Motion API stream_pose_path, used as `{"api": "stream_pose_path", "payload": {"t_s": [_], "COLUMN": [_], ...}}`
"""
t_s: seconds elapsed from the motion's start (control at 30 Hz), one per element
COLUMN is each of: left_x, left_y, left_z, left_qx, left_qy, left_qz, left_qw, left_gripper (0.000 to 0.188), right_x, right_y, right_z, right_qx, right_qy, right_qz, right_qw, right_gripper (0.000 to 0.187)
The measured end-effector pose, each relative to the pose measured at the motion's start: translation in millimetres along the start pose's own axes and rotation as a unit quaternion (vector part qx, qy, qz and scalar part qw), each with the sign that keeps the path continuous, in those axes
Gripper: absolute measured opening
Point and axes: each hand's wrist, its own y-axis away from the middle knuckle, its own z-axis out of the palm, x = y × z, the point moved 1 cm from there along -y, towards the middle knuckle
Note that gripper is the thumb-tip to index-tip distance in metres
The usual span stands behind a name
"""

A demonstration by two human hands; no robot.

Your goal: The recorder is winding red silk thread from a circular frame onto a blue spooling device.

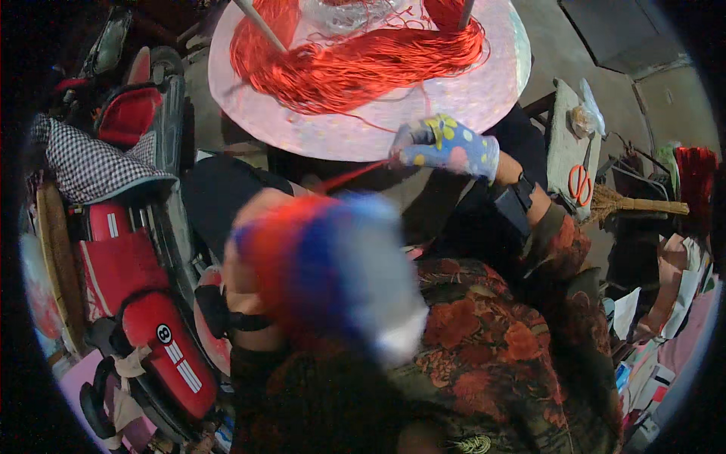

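My left hand is wrapped round the back of a large rounded bundle, red at one end, blue in the middle and whitish at the other. Motion blurs the bundle, and it hides most of those fingers. A taut red cord runs from it to my right hand, which wears a blue glove with yellow and pink spots. That gloved hand is closed on the cord just off the near edge of a round pale disc. On the disc lies a thick loose hank of red cord, looped round two upright rods.
Clear plastic lies inside the hank. To the right, a narrow bench bears orange-handled scissors, with a straw broom beside it. A red ride-on vehicle and a checked cloth crowd the left side.
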Motion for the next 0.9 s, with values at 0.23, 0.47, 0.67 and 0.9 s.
{"api": "stream_pose_path", "payload": {"t_s": [0.23,0.47,0.67,0.9], "left_x": [11.9,-7.7,-4.5,-13.5], "left_y": [-29.9,-29.6,-9.0,-31.4], "left_z": [15.5,29.6,26.1,24.0], "left_qx": [0.279,-0.003,0.241,0.169], "left_qy": [-0.201,-0.392,-0.013,-0.422], "left_qz": [0.069,-0.244,-0.021,-0.127], "left_qw": [0.937,0.887,0.970,0.881], "left_gripper": [0.053,0.050,0.053,0.044], "right_x": [-34.2,-47.9,6.5,-55.0], "right_y": [28.2,0.8,24.4,15.8], "right_z": [48.3,16.0,23.4,38.8], "right_qx": [-0.163,0.011,-0.045,-0.084], "right_qy": [0.085,0.067,-0.075,0.327], "right_qz": [-0.055,-0.032,0.023,-0.145], "right_qw": [0.981,0.997,0.996,0.930], "right_gripper": [0.016,0.022,0.020,0.018]}}
